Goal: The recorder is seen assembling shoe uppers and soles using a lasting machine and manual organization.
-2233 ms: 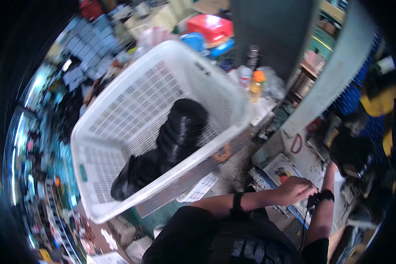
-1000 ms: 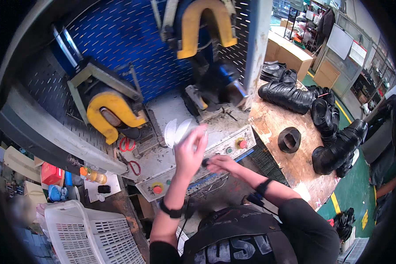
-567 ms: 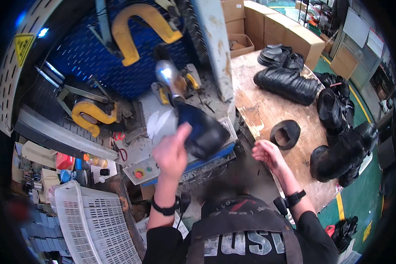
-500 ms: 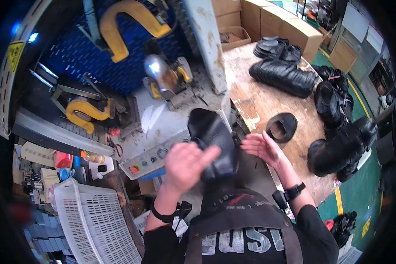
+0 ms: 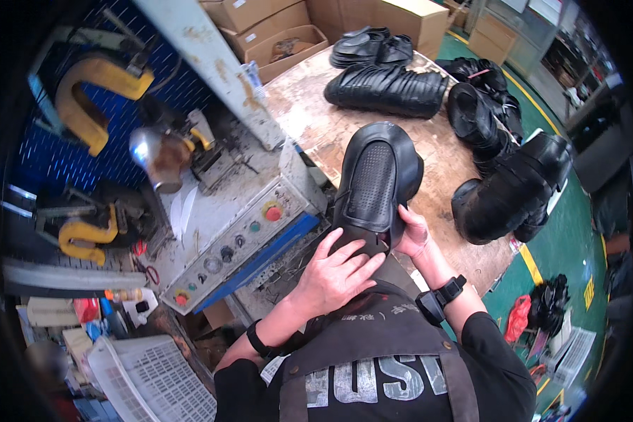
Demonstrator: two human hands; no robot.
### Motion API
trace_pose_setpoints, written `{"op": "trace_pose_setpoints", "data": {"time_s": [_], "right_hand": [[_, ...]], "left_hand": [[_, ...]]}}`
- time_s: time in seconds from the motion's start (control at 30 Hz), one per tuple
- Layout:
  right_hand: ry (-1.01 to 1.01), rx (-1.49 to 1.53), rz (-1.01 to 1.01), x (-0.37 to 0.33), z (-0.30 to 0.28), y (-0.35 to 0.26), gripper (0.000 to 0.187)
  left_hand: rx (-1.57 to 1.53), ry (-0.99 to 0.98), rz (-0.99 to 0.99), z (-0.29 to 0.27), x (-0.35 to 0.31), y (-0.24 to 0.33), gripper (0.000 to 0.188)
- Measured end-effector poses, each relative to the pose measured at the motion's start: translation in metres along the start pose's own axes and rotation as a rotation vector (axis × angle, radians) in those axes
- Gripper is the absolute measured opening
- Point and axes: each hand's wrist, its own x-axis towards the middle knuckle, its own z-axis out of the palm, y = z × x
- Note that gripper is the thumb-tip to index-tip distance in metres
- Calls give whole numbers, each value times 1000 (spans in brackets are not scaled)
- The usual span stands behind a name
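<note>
A black shoe upper (image 5: 374, 184) with a perforated top panel is held upright close in front of me. My left hand (image 5: 333, 273) cups its lower end, fingers spread over the black material. My right hand (image 5: 413, 232) grips its right side from behind. Both wrists wear black bands. To the left stands a machine with a shiny metal shoe form (image 5: 156, 150) and a grey control panel (image 5: 244, 233) with coloured buttons.
A worn wooden table (image 5: 323, 116) on the right carries rows and stacks of black shoe pieces (image 5: 387, 88) and black shoes (image 5: 510, 186). Cardboard boxes (image 5: 274, 28) stand behind it. Yellow hooked clamps (image 5: 88, 95) hang on a blue perforated wall. A white plastic basket (image 5: 151, 380) sits lower left.
My view swung from the white basket to the machine. My left hand took the black upper off the metal form and brought it toward me; my right hand came up and gripped its side.
</note>
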Motion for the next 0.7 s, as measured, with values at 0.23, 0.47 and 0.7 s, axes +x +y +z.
{"op": "trace_pose_setpoints", "data": {"time_s": [0.23, 0.47, 0.7], "right_hand": [[60, -160, -177, 4, -13, -43, 42], [507, -459, -490, -15, -43, -115, 47], [962, -322, -496, -82, -109, -68, 41]], "left_hand": [[-58, -29, 61, 38, 24, -58, 24], [-104, -88, 117, 116, 66, -131, 17], [-87, -246, 96, 254, 69, -182, 26]]}}
